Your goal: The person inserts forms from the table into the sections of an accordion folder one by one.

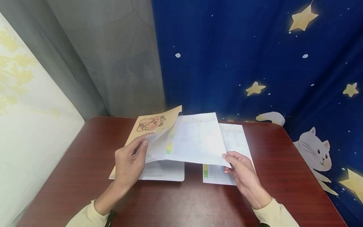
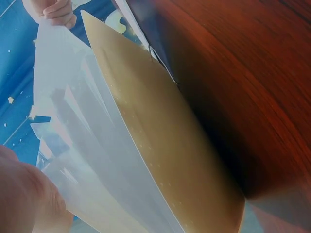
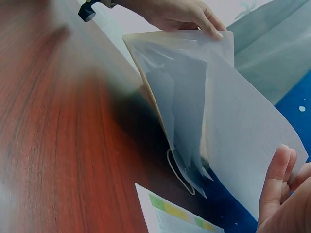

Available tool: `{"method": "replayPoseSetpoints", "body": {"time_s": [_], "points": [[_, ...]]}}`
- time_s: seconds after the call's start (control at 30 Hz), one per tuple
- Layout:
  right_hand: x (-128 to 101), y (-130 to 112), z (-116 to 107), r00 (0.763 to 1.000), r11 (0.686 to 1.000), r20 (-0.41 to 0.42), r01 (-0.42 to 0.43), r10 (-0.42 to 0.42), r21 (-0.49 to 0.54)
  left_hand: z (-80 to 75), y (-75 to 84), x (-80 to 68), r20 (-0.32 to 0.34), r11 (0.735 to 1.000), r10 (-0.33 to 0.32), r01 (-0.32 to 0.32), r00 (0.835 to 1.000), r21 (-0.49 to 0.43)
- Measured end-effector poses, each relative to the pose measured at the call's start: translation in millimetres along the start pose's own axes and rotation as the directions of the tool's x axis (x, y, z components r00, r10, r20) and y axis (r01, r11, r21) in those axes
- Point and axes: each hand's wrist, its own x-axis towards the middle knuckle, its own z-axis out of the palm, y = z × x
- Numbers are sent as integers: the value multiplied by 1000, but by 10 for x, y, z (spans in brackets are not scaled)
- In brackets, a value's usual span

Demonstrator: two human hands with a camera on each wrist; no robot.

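Observation:
My left hand (image 1: 129, 164) grips the edge of a tan folder (image 1: 150, 123) with a cartoon animal on its cover, together with a clear plastic sleeve (image 3: 184, 87). My right hand (image 1: 245, 173) pinches the near right corner of a printed sheet (image 1: 195, 138) with a coloured strip along one side. This sheet stretches between both hands, its left part at the sleeve's mouth; how far inside it reaches, I cannot tell. Below my right hand, a second printed sheet (image 1: 236, 138) lies on the table. A white inner page of the folder (image 1: 164, 171) shows beneath the raised sleeve.
The brown wooden table (image 1: 195, 201) carries everything. A blue curtain (image 1: 210, 63) with stars and a cat hangs behind it, beside a grey curtain (image 1: 113, 56). A pale wall (image 1: 31, 132) stands at the left. In the right wrist view, a thin loop (image 3: 177, 174) hangs from the folder.

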Motion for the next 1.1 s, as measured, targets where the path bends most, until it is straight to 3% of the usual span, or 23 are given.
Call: {"method": "replayPoseSetpoints", "body": {"time_s": [0.47,1.1], "points": [[84,131,294,1000,1000,13,15,-15,-8,4,-16,1,-8,1000,10,-10,1000,0],[136,188,623,998,999,48,44,-43,-25,7,19,7,22,1000,-26,27,999,-9]]}}
